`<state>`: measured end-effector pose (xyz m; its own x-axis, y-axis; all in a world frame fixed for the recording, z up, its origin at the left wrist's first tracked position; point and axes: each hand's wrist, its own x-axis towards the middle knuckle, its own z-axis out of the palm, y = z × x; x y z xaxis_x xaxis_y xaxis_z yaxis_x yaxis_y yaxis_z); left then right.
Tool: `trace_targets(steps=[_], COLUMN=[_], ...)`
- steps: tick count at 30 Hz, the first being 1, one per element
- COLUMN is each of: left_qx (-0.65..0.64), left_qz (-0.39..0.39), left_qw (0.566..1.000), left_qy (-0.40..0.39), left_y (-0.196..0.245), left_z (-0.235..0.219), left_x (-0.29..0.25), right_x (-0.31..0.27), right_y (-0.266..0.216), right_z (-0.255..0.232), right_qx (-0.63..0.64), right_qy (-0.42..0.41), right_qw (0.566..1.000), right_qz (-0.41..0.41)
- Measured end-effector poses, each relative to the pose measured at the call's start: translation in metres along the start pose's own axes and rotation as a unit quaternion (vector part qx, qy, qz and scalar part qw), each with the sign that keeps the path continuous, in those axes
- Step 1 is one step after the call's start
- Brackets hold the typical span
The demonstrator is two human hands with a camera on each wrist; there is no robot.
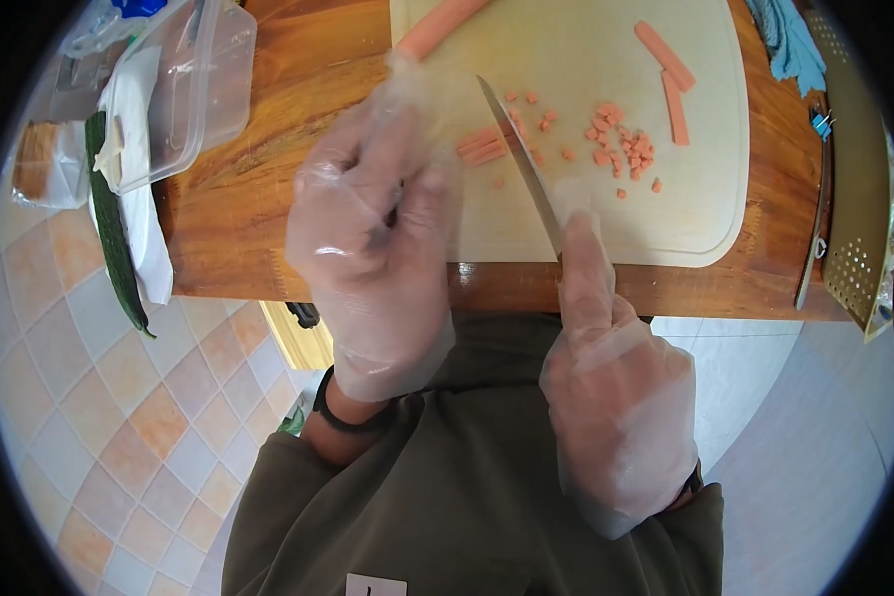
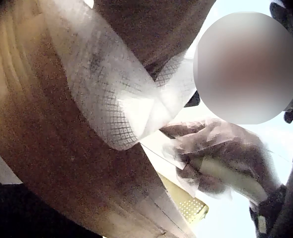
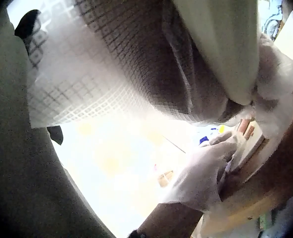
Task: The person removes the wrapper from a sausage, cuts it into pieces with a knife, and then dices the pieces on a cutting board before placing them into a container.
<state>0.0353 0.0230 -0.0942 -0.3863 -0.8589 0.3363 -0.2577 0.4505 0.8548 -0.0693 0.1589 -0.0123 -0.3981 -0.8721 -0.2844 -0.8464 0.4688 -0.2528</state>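
Note:
In the head view my gloved right hand [image 1: 621, 397] grips a kitchen knife [image 1: 531, 169], index finger stretched forward along it. The blade points away over the cutting board [image 1: 705, 209], between a bundle of short salmon-coloured sticks [image 1: 481, 146] and scattered small cubes [image 1: 621, 144]. The pale knife handle [image 3: 226, 49] fills the upper right wrist view. My gloved left hand [image 1: 372, 189] is over the board's left edge, fingers loosely bent, just left of the bundle. Nothing shows in its grasp; its blurred fingertips are near a thick salmon-coloured rod [image 1: 442, 28].
Two flat salmon-coloured strips [image 1: 670, 79] lie at the board's upper right. Left on the wooden table [image 1: 219, 238] are a clear plastic container [image 1: 223, 89] and a cucumber [image 1: 119, 238] overhanging the edge. A perforated tray [image 1: 854, 179] and blue cloth [image 1: 793, 45] are at right.

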Motion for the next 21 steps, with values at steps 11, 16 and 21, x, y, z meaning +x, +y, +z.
trace_targets(steps=[11, 16, 21], left_qx=[0.073, 0.064, 0.072], left_qz=[0.029, 0.044, 0.058], left_qw=[0.996, 0.996, 0.994], left_qy=[-0.048, -0.051, -0.048], left_y=[-0.005, -0.009, -0.009], left_z=[-0.005, -0.007, -0.005], left_x=[-0.003, -0.005, -0.004], right_x=[0.002, 0.004, 0.004], right_y=[-0.001, -0.004, -0.010], right_z=[0.003, 0.001, -0.003], right_qx=[-0.014, -0.033, -0.089], right_qy=[0.002, -0.014, -0.035], right_qw=[1.000, 0.999, 0.995], right_qz=[-0.010, -0.003, 0.003])
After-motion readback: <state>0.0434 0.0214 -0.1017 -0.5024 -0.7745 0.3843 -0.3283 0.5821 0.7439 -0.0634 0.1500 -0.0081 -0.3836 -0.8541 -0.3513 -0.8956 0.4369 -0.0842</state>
